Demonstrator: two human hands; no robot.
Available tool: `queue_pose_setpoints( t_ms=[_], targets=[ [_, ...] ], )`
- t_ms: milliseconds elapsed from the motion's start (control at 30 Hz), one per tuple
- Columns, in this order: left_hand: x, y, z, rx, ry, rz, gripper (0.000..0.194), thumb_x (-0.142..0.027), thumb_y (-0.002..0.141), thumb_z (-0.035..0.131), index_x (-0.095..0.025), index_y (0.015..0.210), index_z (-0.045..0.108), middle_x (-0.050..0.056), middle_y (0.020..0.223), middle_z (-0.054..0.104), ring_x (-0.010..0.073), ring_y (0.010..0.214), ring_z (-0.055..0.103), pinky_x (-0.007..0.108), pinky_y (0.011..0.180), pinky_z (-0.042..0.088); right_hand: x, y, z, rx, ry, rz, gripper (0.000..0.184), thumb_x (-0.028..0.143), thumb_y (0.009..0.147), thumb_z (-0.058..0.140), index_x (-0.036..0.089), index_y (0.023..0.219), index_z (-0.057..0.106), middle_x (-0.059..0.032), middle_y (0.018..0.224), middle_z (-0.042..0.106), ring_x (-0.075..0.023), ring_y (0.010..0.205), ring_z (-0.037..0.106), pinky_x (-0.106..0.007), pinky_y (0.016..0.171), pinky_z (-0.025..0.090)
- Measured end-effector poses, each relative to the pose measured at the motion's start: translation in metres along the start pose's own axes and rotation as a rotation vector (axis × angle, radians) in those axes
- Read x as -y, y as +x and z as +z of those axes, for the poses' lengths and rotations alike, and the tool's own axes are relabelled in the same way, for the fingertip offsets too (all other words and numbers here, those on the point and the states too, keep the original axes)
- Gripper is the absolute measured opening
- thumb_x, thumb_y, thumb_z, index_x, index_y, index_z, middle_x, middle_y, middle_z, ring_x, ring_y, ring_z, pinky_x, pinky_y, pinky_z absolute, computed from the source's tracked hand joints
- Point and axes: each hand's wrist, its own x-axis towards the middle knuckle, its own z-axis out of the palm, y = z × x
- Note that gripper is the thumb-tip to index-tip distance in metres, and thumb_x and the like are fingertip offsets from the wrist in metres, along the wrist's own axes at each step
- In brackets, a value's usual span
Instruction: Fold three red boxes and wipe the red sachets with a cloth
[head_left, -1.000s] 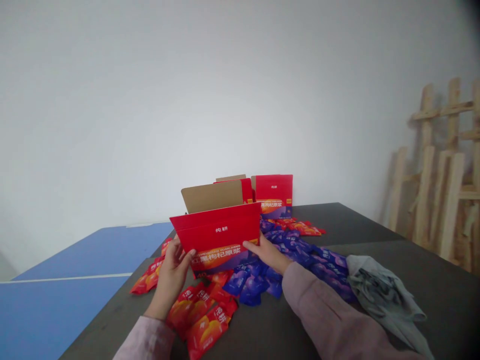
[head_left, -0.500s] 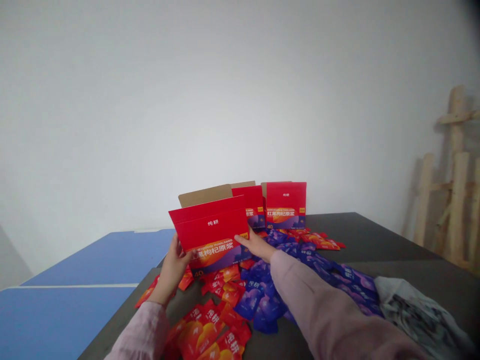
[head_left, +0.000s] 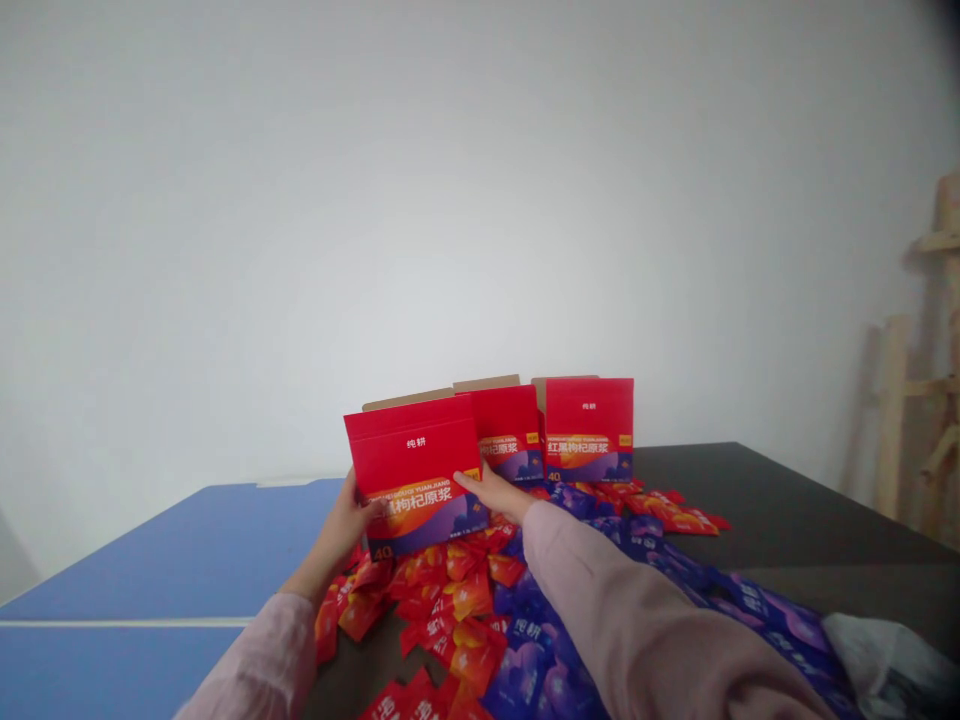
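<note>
Dark tabletop (head_left: pixel 712 472): near its left edge, left hand (head_left: pixel 348 518) and right hand (head_left: pixel 495 492) grip a red carton (head_left: pixel 416 465), orange-and-purple printed, flaps raised.

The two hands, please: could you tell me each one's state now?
Left hand: holding the nearest red box, left side.
Right hand: holding the same box, right side.

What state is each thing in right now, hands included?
Left hand: gripping the held box's left side
Right hand: gripping its right side
Held box: tilted, top flaps raised
Middle box: upright, top flaps raised
Right box: upright, top flaps raised
Red pouches: loose, overlapping
Purple pouches: loose, overlapping
Grey cloth-like item: crumpled
</note>
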Motion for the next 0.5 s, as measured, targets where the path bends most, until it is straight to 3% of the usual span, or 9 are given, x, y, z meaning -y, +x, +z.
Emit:
queue_pose_setpoints(
  t_ms=[200,500],
  targets=[
    [0.009,0.003,0.002,-0.001,-0.025,-0.046,0.072,-0.02,0.066,0.067,-0.021,0.136,0.049,0.009,0.128,0.067,0.0283,0.115,0.065,0.044,0.098,0.053,-0.023,0.016,0.006,-0.004,-0.025,-0.009,0.056,0.048,0.082,0.073,0.027,0.13,0.056,-0.0067,0.118,0.073,-0.025,0.111,0.067,-0.045,0.102,0.05],
    [0.034,0.012,-0.007,-0.082,-0.001,-0.055,0.075,-0.023,0.066,0.073,-0.022,0.137,0.049,0.009,0.127,0.067,0.0289,0.115,0.065,0.045,0.1,0.052,-0.04,0.035,0.013,-0.017,-0.077,-0.022,0.059,0.048,0.082,0.073,0.026,0.132,0.054,-0.0076,0.117,0.073,-0.024,0.109,0.068,-0.043,0.099,0.051]
  ],
)
